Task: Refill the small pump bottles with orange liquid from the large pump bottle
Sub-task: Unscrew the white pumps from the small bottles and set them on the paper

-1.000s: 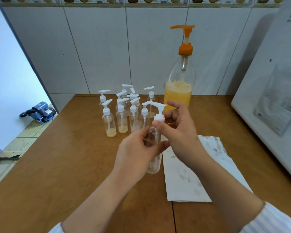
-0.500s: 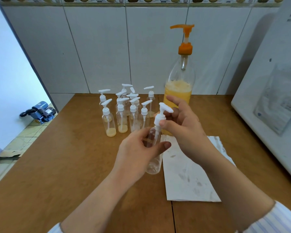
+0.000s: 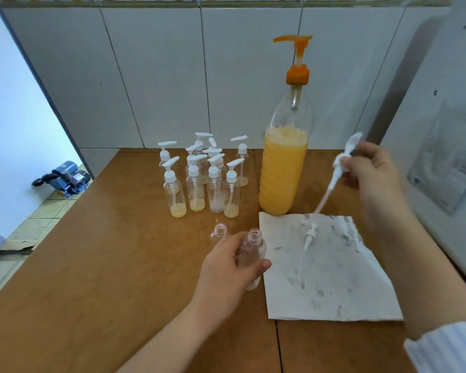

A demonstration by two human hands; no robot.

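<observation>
The wooden table [image 3: 97, 265] bears a stained paper sheet [image 3: 334, 286] with 1 loose pump [image 3: 308, 236] lying on it. Behind stands the large pump bottle [image 3: 284, 168], about half full of orange liquid, beside the capped small bottles [image 3: 207, 179]. The left hand [image 3: 226, 273] grips an uncapped small bottle [image 3: 252, 251] — the right hand [image 3: 371, 173] pinches its removed pump [image 3: 336, 170], blurred.

a single wide-angle view is looking from the person's head, forward and steeply down onto the wooden table [image 3: 97, 265]. it is sitting close above the left hand [image 3: 226, 270] and right hand [image 3: 371, 179], both forearms reaching in from the lower edge. it is facing the tiled wall [image 3: 156, 76] behind the table, whose lines are bending near the edges.
</observation>
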